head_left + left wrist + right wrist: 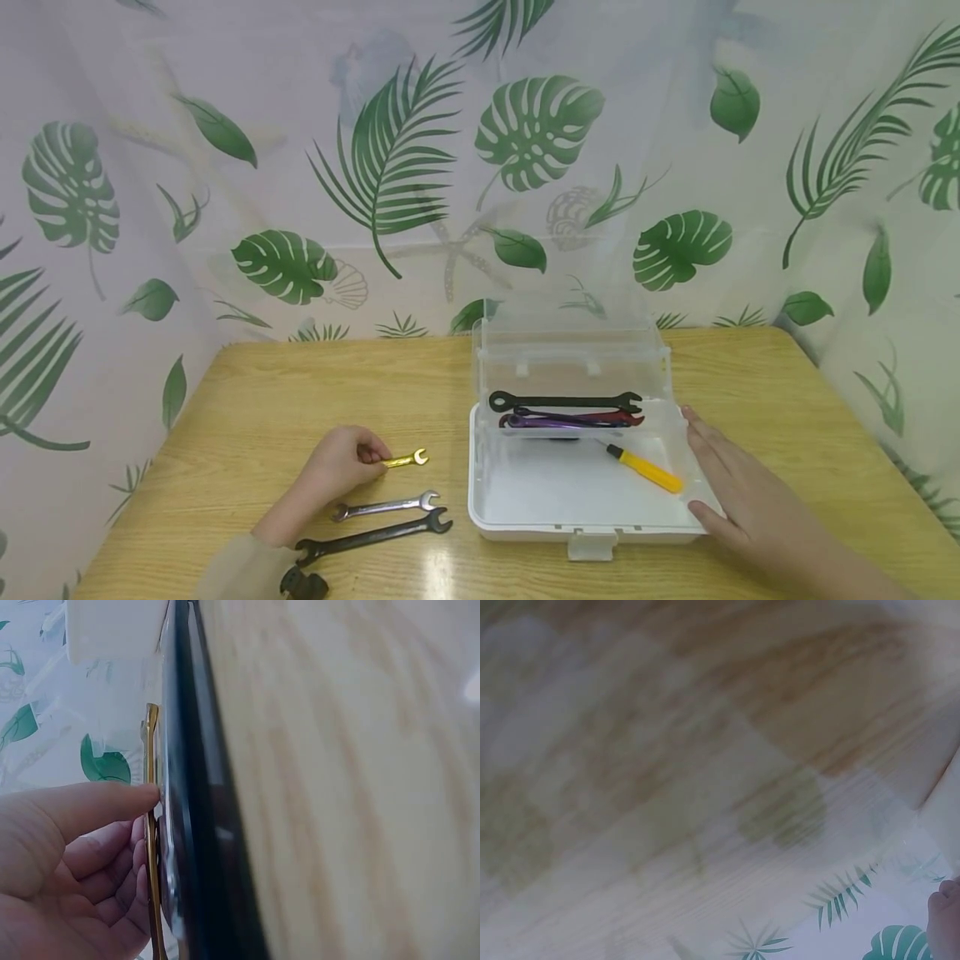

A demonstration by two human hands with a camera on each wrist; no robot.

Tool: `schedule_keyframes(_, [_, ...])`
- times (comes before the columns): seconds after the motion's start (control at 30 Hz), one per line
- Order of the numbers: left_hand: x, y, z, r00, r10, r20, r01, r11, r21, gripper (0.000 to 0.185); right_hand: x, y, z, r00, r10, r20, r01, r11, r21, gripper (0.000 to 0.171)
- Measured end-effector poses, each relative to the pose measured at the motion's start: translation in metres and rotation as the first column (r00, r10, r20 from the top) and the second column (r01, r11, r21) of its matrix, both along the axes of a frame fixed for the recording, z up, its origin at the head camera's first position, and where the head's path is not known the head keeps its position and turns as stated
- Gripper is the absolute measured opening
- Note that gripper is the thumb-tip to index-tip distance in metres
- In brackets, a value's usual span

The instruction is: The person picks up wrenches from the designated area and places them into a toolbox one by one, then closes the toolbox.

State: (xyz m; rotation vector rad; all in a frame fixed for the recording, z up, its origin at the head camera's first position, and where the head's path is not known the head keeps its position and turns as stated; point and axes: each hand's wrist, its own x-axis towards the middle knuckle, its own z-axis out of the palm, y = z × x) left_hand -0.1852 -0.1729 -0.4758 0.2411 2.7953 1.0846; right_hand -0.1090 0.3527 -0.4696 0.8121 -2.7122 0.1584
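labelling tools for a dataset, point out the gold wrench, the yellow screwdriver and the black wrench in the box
gold wrench (408, 458), head view, on its shaft near the open jaw
yellow screwdriver (654, 473), head view, on its handle
black wrench (566, 402), head view, mid-shaft

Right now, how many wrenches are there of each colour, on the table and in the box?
Gold wrench, pinched by the left hand: 1
Silver wrench: 1
Black wrenches, table and box: 2
Red wrench: 1
Purple wrench: 1
Total: 6
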Motion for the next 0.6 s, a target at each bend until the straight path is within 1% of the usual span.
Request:
schedule_keyframes(0.13, [-0.0004, -0.0004, 0.0009, 1.000, -0.013, -0.006, 0.013, 1.000, 0.001, 0.011, 0.0000, 0.0007, 0.0002, 1.000, -0.002, -0.001, 0.002, 1.000, 0.011, 0.090])
schedule_keyframes(0.4, [-0.0014, -0.0013, 0.0012, 0.999, -0.040, 0.031, 0.039, 0.998, 0.041, 0.009, -0.0011, 0.0019, 0.0000, 1.000, -0.002, -0.007, 0.002, 1.000, 0.020, 0.090])
schedule_keyframes(0.6, [-0.0008, -0.0023, 0.0033, 0.998, -0.051, 0.029, 0.049, 0.997, 0.057, 0.009, 0.0001, 0.0011, 0.0014, 1.000, -0.003, 0.002, 0.003, 1.000, 0.018, 0.089])
